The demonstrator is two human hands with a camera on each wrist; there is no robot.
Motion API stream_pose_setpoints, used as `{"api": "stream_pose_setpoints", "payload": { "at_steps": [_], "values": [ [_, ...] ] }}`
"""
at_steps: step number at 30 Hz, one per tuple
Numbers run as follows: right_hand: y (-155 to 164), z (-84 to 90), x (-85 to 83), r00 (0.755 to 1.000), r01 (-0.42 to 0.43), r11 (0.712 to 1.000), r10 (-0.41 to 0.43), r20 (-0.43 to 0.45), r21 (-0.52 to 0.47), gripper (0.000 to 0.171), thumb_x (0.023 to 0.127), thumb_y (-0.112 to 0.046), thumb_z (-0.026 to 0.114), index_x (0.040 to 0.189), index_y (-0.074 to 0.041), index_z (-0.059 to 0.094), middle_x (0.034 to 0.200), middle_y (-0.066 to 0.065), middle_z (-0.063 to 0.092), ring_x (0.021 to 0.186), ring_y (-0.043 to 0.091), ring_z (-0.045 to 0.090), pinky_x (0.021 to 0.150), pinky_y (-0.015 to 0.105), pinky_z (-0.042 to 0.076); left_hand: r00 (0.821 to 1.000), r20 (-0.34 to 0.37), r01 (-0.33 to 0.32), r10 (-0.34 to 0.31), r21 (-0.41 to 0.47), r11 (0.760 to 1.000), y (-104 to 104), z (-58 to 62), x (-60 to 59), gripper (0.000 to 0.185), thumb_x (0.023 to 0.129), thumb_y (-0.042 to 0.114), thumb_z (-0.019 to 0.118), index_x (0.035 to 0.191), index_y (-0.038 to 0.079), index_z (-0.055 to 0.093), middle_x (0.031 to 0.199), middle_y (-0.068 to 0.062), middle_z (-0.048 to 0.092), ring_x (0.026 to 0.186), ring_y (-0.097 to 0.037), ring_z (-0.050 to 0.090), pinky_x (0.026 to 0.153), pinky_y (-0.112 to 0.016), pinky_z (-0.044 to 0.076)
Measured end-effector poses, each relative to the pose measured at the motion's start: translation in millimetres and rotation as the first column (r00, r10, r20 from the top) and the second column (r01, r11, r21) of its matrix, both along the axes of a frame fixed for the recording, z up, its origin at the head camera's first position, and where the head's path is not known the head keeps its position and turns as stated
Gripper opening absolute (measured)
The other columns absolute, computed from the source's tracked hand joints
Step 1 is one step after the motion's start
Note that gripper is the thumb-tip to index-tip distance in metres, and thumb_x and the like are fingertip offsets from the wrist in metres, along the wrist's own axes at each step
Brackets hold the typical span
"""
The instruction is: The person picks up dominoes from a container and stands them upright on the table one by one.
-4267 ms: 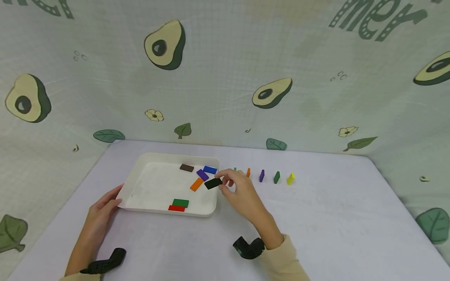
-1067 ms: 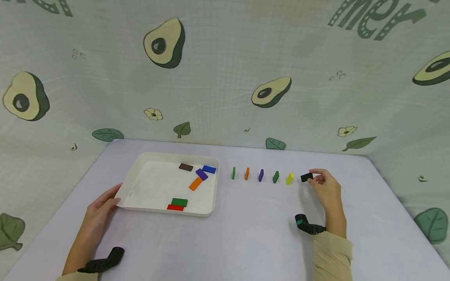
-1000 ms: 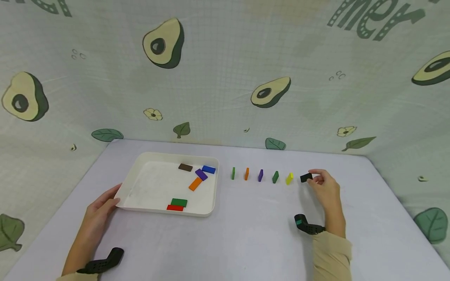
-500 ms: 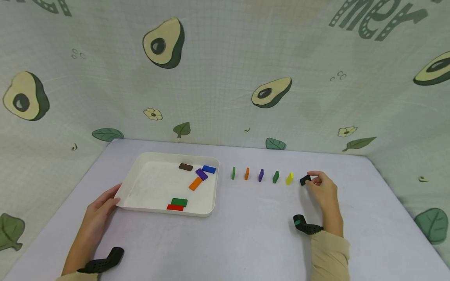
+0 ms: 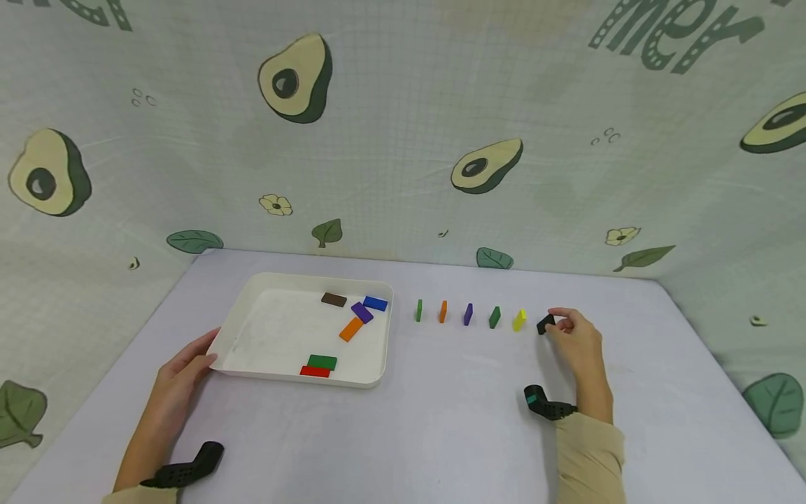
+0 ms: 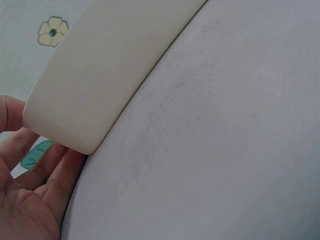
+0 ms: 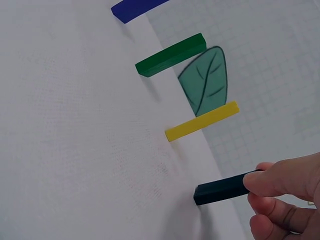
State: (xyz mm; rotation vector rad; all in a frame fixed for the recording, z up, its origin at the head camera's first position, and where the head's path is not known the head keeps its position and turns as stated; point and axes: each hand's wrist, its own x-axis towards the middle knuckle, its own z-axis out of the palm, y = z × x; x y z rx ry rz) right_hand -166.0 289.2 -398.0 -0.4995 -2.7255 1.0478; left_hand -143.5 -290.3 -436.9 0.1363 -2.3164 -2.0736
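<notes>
Sleeves in beige show at the bottom edge of the head view, each wrist wearing a dark camera mount. Left hand (image 5: 179, 378) lies palm-down on the table (image 5: 441, 434), fingers straight and relaxed, their tips touching the near left corner of the white tray (image 5: 234, 329); the left wrist view shows that rounded corner resting against the fingers (image 6: 45, 175). Right hand (image 5: 576, 343) reaches forward with its fingers curled, thumb and fingertips pinching the black block (image 5: 545, 323) at its right end. That block stands on edge on the table, at the right end of a row, just beside the yellow block (image 5: 519, 320); the right wrist view shows its lower edge meeting the cloth. Farther left in the row stand green (image 5: 495, 317), purple (image 5: 468, 314), orange (image 5: 443, 311) and another green block (image 5: 418, 310), each apart from the next. Flat blocks lie inside the tray. On the backdrop (image 5: 403, 140), large cropped letters at upper right read "mer".
</notes>
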Motion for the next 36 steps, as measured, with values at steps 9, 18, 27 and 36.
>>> {"api": "stream_pose_setpoints", "payload": {
  "at_steps": [9, 18, 27, 36],
  "values": [
    [-1.8, -5.7, -3.7, 1.000, 0.018, 1.000, -0.018, -0.002, -0.006, 0.035, 0.089, -0.009, 0.055, 0.124, -0.003, 0.053, 0.091, 0.011, 0.054, 0.080, 0.020, 0.045, 0.064, 0.028, 0.036, 1.000, 0.006, 0.000, 0.000, -0.017, 1.000, -1.7, -0.4, -0.5, 0.051, 0.095, 0.030, 0.052, 0.142, 0.015, 0.039, 0.141, 0.012, 0.042, 0.111, 0.016, 0.042, 0.083, 0.000, 0.035],
    [-0.6, -10.5, -5.5, 1.000, 0.023, 1.000, -0.023, -0.012, 0.020, 0.034, 0.089, -0.008, 0.056, 0.123, -0.005, 0.053, 0.090, 0.011, 0.054, 0.077, 0.020, 0.046, 0.061, 0.026, 0.036, 1.000, 0.017, -0.013, 0.013, -0.023, 1.000, -1.6, -1.8, -1.5, 0.052, 0.095, 0.031, 0.053, 0.142, 0.015, 0.039, 0.142, 0.012, 0.042, 0.111, 0.016, 0.042, 0.082, 0.000, 0.035],
    [-2.3, -7.1, -6.1, 1.000, 0.012, 1.000, -0.012, -0.018, 0.025, 0.034, 0.089, -0.009, 0.055, 0.123, -0.005, 0.054, 0.091, 0.012, 0.055, 0.078, 0.021, 0.046, 0.061, 0.027, 0.037, 1.000, 0.026, -0.014, 0.014, -0.001, 1.000, -2.8, -0.7, -2.4, 0.053, 0.095, 0.030, 0.053, 0.143, 0.014, 0.038, 0.141, 0.014, 0.042, 0.111, 0.016, 0.042, 0.083, 0.000, 0.035],
    [-2.9, 0.1, -2.0, 1.000, -0.005, 1.000, 0.005, -0.013, 0.012, 0.037, 0.087, -0.008, 0.057, 0.124, -0.005, 0.054, 0.092, 0.013, 0.055, 0.078, 0.020, 0.045, 0.062, 0.027, 0.036, 0.999, 0.031, -0.013, 0.014, -0.024, 1.000, -2.2, -0.3, -2.4, 0.052, 0.095, 0.032, 0.053, 0.143, 0.016, 0.039, 0.143, 0.012, 0.040, 0.112, 0.015, 0.041, 0.083, 0.000, 0.035]
  ]
}}
